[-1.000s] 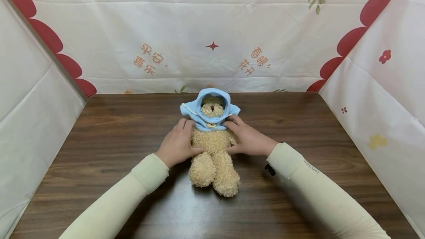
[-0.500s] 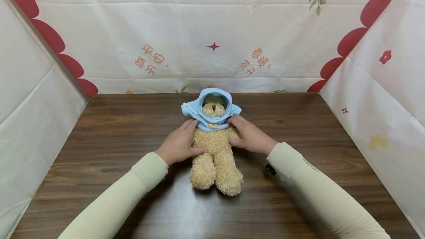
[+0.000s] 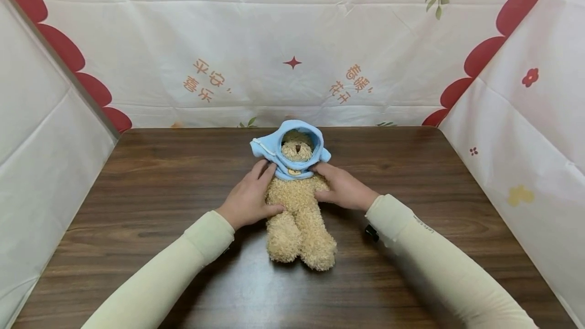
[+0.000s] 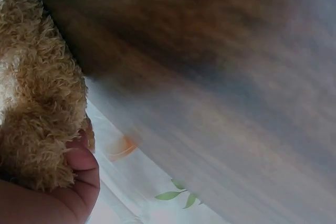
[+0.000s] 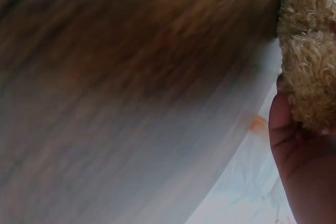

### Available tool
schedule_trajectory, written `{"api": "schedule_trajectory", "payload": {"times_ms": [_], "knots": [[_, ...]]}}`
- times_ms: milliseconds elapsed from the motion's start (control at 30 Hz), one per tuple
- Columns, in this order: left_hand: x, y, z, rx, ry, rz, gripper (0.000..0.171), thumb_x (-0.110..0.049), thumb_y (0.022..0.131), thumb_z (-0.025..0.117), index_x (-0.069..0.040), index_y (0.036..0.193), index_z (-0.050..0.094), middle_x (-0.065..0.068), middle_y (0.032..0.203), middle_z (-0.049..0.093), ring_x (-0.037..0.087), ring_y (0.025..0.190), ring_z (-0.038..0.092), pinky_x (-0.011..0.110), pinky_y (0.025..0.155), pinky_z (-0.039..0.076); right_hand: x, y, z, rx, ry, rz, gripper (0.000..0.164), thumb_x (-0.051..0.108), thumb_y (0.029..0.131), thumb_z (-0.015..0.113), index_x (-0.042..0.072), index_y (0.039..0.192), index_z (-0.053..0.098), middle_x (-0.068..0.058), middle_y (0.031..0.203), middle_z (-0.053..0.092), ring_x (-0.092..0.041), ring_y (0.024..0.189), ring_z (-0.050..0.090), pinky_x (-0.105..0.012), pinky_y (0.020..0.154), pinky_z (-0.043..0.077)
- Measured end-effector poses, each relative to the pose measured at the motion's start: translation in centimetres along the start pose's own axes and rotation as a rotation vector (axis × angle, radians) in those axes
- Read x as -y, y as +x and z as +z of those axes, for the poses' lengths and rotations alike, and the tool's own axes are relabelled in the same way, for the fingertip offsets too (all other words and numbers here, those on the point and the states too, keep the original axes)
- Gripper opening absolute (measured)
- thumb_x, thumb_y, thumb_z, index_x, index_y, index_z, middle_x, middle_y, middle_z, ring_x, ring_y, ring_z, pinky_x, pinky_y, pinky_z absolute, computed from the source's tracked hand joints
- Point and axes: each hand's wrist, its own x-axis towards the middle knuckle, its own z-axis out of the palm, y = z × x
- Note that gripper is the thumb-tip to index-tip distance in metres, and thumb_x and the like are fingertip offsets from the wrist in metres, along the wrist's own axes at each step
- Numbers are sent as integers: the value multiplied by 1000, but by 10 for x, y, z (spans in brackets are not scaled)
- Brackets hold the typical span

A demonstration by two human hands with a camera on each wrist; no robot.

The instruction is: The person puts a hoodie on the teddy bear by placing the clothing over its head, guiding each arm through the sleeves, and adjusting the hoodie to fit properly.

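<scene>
A tan, curly-furred teddy bear (image 3: 296, 195) lies face up on the table with its feet towards me. Bunched around its head is a light blue hooded top (image 3: 270, 144), the bear's muzzle showing through the round opening. My left hand (image 3: 250, 198) grips the bear's left-hand side in the head view, thumb over the lower belly and fingertips at the top's hem. On the other side, my right hand (image 3: 348, 188) holds the bear by its arm and flank. Curled fingers show against the fur (image 4: 39, 98) in the left wrist view and against the fur (image 5: 310, 51) in the right.
The dark wood-grain table (image 3: 160, 187) extends on both sides of the bear. A white printed cloth (image 3: 256, 39) hangs behind its far edge, and white cloth panels (image 3: 525, 131) flank it. A small black object (image 3: 372, 232) sits under the right cuff.
The bear has shifted slightly to the right and its legs have swung right. The top's opening has turned to the right, and its right sleeve shows less. Both hands stay on the bear.
</scene>
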Motion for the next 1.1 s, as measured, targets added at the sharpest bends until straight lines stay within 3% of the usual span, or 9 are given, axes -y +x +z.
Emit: {"api": "schedule_trajectory", "payload": {"times_ms": [300,500,633,733,833,933,1100], "knots": [[-2,2,2,-20,19,20,106,-50,77,83,-7,156,27,20,156,27,40,127,49,50,97,47,1,5,1,42,1,54,50,22,90,71,13,134,50,-5,121,61,-17,104,60,-40,88,49],[-3,1,5,-1,38,7,99,-49,76,83,-8,152,34,15,153,32,37,122,53,49,91,51,4,6,4,41,-51,72,58,22,88,72,7,139,48,-13,132,57,-24,116,58,-44,96,47],[-3,2,4,-22,58,23,94,-50,75,84,-8,147,41,14,149,36,35,118,56,47,90,51,7,8,3,22,-101,72,57,23,86,72,8,137,50,-13,133,57,-26,115,58,-45,95,47],[-1,4,2,-38,83,35,86,-51,73,85,-8,138,49,11,141,43,30,111,59,44,88,52,8,9,3,1,-142,60,48,23,85,72,11,128,57,-9,122,61,-22,104,60,-42,87,49],[-1,5,1,-46,104,34,76,-52,69,87,-10,124,56,8,121,47,24,93,59,40,78,52,9,11,4,-17,-172,37,33,23,83,73,14,112,61,-2,104,61,-18,89,56,-39,77,47],[-2,5,1,-48,109,16,69,-53,66,88,-12,112,57,6,104,43,19,77,52,38,66,49,10,11,6,-32,-192,21,23,22,83,73,15,101,61,1,92,57,-17,81,50,-37,73,43],[-5,6,0,-15,111,-34,67,-56,66,87,-13,109,57,6,98,42,18,69,49,37,60,47,8,9,4,4,-170,11,22,22,85,71,14,103,60,1,94,57,-17,80,50,-36,72,44]]}}
